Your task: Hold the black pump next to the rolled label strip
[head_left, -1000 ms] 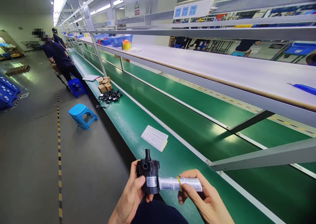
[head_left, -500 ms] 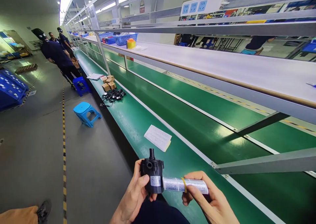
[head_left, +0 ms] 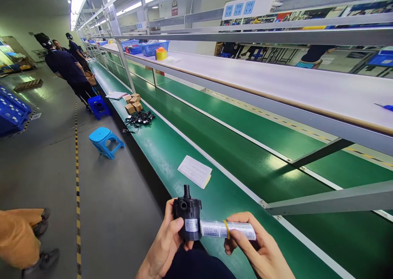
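My left hand (head_left: pixel 164 246) grips a small black pump (head_left: pixel 187 213) with a nozzle pointing up and a white label on its side. My right hand (head_left: pixel 258 250) holds a roll of white labels (head_left: pixel 227 230) bound by a yellow rubber band, its end touching the pump's side. Both are held low over the near edge of the green bench (head_left: pixel 172 152), above my dark trouser leg.
A folded paper sheet (head_left: pixel 195 171) lies on the bench just beyond my hands. Farther along are black cables (head_left: pixel 138 119) and small brown boxes (head_left: pixel 132 102). Blue stools (head_left: pixel 104 139) stand in the aisle. People in dark clothes stand at far left (head_left: pixel 66 68). A passer-by's orange-trousered leg (head_left: pixel 21 234) is at lower left.
The orange-trousered leg and dark shoes have stepped further into view at lower left. My hands with the pump and label roll stay almost still; the view shifts slightly.
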Action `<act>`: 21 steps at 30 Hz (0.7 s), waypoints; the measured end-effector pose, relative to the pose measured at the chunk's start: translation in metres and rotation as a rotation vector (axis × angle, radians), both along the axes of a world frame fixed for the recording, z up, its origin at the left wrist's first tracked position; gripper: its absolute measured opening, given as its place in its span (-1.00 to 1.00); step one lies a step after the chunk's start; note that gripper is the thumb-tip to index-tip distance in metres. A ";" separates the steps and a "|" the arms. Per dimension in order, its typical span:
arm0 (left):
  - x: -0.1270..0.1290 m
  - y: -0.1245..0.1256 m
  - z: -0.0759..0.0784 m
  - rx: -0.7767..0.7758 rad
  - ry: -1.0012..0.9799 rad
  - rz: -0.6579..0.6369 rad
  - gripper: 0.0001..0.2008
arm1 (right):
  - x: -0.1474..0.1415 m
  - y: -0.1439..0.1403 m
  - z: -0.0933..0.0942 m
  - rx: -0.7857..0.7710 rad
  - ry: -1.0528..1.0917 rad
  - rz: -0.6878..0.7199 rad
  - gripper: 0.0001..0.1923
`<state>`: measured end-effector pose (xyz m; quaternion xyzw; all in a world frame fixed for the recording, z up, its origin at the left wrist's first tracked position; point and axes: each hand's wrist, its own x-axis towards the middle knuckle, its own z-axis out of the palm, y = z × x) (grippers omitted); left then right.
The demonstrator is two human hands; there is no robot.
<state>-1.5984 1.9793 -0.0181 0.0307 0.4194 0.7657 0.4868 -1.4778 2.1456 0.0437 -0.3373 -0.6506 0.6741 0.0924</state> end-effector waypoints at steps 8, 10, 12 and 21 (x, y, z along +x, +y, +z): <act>0.000 0.000 0.001 -0.007 0.002 -0.011 -0.43 | 0.001 0.001 -0.002 0.007 0.014 0.025 -0.57; 0.000 0.001 0.004 -0.014 -0.001 -0.005 -0.44 | 0.001 0.002 -0.002 0.016 0.010 0.033 -0.58; 0.000 0.001 0.006 -0.017 -0.004 0.000 -0.44 | 0.001 0.002 -0.002 0.015 0.008 0.035 -0.59; 0.003 0.002 0.008 -0.032 -0.007 0.026 -0.44 | 0.001 0.002 -0.003 0.004 0.012 0.024 -0.60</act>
